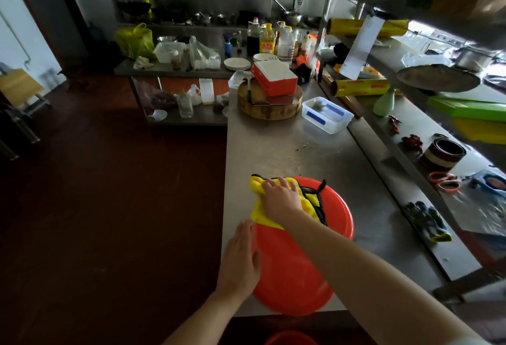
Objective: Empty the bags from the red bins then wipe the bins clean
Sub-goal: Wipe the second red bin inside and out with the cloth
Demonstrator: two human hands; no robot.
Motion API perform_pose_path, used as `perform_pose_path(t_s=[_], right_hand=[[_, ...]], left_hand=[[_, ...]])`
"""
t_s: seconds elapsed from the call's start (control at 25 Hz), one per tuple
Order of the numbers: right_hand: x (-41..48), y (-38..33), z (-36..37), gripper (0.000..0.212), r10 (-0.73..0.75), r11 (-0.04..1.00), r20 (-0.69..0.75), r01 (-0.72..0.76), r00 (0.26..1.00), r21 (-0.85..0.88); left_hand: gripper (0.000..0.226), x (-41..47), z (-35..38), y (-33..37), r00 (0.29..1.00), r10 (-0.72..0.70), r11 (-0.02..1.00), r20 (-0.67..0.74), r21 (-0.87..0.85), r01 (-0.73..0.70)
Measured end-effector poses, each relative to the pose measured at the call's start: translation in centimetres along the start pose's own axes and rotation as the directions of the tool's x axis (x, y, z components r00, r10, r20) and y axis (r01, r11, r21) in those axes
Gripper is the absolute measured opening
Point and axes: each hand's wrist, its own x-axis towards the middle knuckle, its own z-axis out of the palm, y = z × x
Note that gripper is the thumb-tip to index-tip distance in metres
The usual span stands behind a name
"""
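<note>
under both hands, at the surface (273,147) edge, lies one red bin (295,270). right hand (280,198), fingers spread, presses one yellow cloth (262,216) onto it; left hand (241,260) rests flat on its side, released. second bin (290,338) below. bottle (267,41) labels beyond are too blurred to read.

Red bin (295,268): round, glossy orange-red plastic, tipped over on the table with its outer wall upward and rim at the far end. It lies beneath the right hand (280,198), touching the flat left hand (241,260) on that hand's right.
Yellow cloth (259,213): black-edged, crumpled, pressed under the right hand against the bin's far end.
</note>
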Motion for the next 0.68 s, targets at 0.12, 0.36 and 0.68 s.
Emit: perform_pose_path(t_s=[0.12,0.36,0.68], right_hand=[[1.6,1.6,-0.2,0.032,0.066,0.997,-0.021,-0.065,0.998,0.039],[1.8,8.3,-0.9,0.031,0.238,0.967,-0.04,-0.233,0.971,0.101],[-3.8,14.5,0.3,0.034,0.323,0.926,-0.073,-0.299,0.944,0.231]], left_hand=[[0.068,0.7,-0.1,0.6,0.999,0.053,0.998,0.007,0.039,-0.053],[0.055,1.9,0.3,2.4,0.983,0.153,0.971,0.104,0.169,-0.169],[0.059,2.0,1.7,3.4,0.969,0.113,0.953,0.221,0.251,-0.169]])
